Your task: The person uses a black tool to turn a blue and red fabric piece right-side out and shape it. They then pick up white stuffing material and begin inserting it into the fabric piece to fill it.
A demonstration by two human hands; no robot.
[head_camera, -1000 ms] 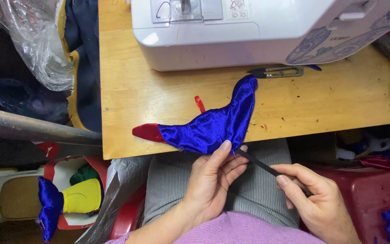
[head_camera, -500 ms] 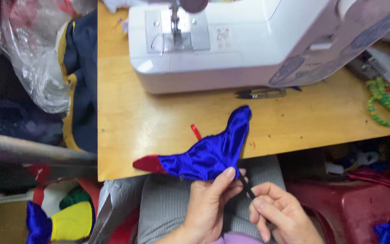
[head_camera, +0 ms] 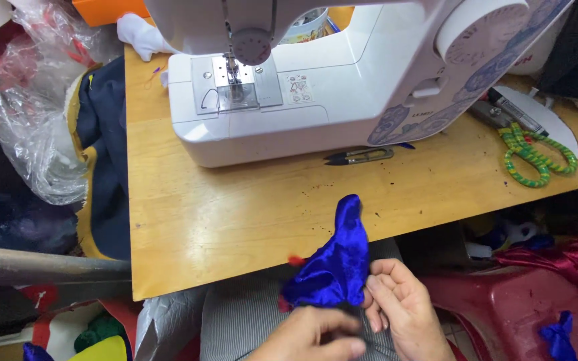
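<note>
1. Right hand (head_camera: 399,304) pinches the shiny blue satin fabric piece (head_camera: 336,264) at its lower edge, fingers pressed onto the cloth; left hand (head_camera: 312,337) is curled at the bottom hem, its grip partly hidden, so I cannot tell whether it is closed on anything.
2. Fabric piece is held over the lap, just off the near edge of the light wooden table (head_camera: 235,214); upper tip leans over the tabletop.
3. Risk, judged: slippery satin may slide from the pinch; red tip at the hem could fray if tugged.
4. Risk: small metal thread snips (head_camera: 359,157) lie just beside the white sewing machine (head_camera: 316,100); a blind reach could meet the points.
5. Room: bare wood lies between machine and table edge; green coiled cord (head_camera: 533,157) is well apart, on the right.
</note>
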